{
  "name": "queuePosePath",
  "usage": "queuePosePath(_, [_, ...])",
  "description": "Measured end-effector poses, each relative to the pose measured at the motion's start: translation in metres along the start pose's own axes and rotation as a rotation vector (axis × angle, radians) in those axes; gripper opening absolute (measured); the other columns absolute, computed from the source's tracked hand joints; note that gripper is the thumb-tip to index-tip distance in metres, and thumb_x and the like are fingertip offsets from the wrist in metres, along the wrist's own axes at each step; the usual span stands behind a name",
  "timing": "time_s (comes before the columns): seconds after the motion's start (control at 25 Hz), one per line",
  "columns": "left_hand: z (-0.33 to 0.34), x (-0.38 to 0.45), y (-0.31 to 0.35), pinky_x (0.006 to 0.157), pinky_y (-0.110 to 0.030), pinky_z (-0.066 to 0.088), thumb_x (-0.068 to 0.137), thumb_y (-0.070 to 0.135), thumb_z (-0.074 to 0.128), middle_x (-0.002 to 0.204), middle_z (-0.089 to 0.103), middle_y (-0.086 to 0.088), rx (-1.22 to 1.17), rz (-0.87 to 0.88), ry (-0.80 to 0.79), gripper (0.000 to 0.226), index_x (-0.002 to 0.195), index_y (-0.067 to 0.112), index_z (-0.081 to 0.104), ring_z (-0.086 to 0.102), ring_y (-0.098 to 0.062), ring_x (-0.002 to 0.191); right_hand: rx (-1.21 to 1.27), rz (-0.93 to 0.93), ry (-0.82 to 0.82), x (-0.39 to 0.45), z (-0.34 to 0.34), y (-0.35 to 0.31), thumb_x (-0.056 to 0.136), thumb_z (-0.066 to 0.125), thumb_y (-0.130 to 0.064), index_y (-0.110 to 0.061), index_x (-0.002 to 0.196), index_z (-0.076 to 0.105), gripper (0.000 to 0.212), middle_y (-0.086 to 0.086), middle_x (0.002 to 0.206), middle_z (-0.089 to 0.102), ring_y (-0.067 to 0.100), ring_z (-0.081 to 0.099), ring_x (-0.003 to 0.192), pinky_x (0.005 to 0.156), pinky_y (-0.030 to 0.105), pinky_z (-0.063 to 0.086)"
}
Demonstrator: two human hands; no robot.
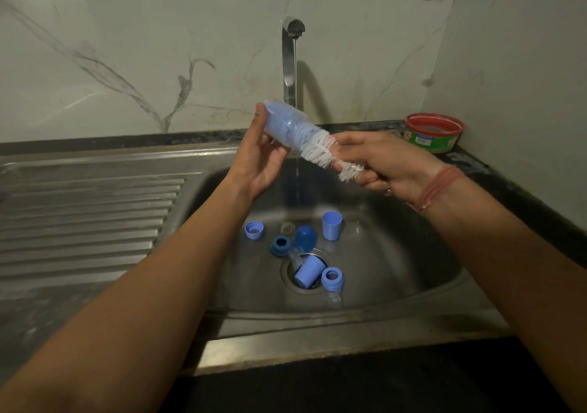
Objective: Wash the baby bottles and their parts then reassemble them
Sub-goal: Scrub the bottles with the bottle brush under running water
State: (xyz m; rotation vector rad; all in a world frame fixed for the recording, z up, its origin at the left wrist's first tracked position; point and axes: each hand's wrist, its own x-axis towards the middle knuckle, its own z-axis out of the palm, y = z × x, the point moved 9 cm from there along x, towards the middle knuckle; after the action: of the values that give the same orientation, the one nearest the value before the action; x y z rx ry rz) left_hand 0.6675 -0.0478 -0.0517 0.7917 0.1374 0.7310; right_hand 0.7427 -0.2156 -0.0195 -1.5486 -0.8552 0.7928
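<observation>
Baby bottle of translucent pale blue plastic (284,123) lies tilted in my left hand (260,162), fingers curled round its body, its mouth aimed at my right hand (386,165). That one grips the handle of a white-bristled bottle brush (320,149), whose tip sits inside the bottle's neck. I'd judge I'm mid-scrub on the first bottle; next the brush wants pushing deeper and twisting, then a rinse under the thin stream from the chrome tap (290,60) just behind.

Down in the stainless steel sink (397,273) wait the loose parts: blue screw rings (332,277), pale blue caps (332,226), a darker blue dome (305,238) and clear teats near the drain. A ribbed draining board (85,219) runs left; a red-rimmed round tub (433,132) stands on the dark counter against grey-veined marble walls.
</observation>
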Motion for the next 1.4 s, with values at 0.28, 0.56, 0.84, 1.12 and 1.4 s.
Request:
queuePosePath(0.28, [-0.028,0.001,-0.014,0.099,-0.038,0.049,0.094,0.056,0.056,0.133,0.062,-0.01,0.549,-0.078,0.166,0.053,0.131,0.018,0.057,0.06,-0.03,0.121,-1.505,-0.592,0.425,-0.026,0.017,-0.047,0.097,0.049,-0.032,-0.033,0.123,0.055,0.027,0.002,0.104,0.068,0.031,0.063,0.092,0.064,0.032,0.039])
queuePosePath(0.56, [-0.011,-0.001,-0.004,0.099,-0.04,0.053,0.093,0.019,0.054,0.134,0.058,-0.018,0.154,-0.037,0.034,0.041,0.133,0.01,0.055,0.062,-0.029,0.117,-0.316,-0.147,0.131,0.003,-0.017,-0.005,0.089,0.066,-0.019,-0.018,0.113,0.068,0.025,0.004,0.083,0.069,0.008,0.056,0.055,0.05,0.025,0.047])
queuePosePath(0.84, [-0.021,-0.005,-0.011,0.083,-0.028,0.056,0.092,0.06,0.055,0.127,0.066,-0.007,0.526,-0.076,0.18,0.055,0.127,0.017,0.06,0.067,-0.021,0.109,-1.377,-0.686,0.448,-0.023,0.006,-0.048,0.095,0.052,-0.036,-0.034,0.117,0.059,0.023,0.001,0.101,0.07,0.03,0.065,0.088,0.068,0.04,0.052])
queuePosePath(1.12, [-0.008,-0.003,0.002,0.101,-0.043,0.051,0.095,0.019,0.05,0.138,0.054,-0.017,0.166,-0.013,0.018,0.037,0.131,0.017,0.057,0.059,-0.03,0.123,-0.309,-0.136,0.117,0.002,-0.016,-0.005,0.089,0.066,-0.017,-0.023,0.108,0.068,0.02,-0.003,0.077,0.066,0.005,0.059,0.057,0.048,0.018,0.044])
queuePosePath(1.4, [-0.014,-0.01,-0.012,0.085,-0.028,0.049,0.095,0.06,0.048,0.115,0.066,-0.003,0.584,-0.127,0.167,0.048,0.12,0.021,0.062,0.063,-0.019,0.103,-1.38,-0.677,0.406,-0.017,0.005,-0.041,0.093,0.055,-0.033,-0.034,0.117,0.06,0.024,0.001,0.1,0.069,0.029,0.064,0.089,0.07,0.037,0.051])
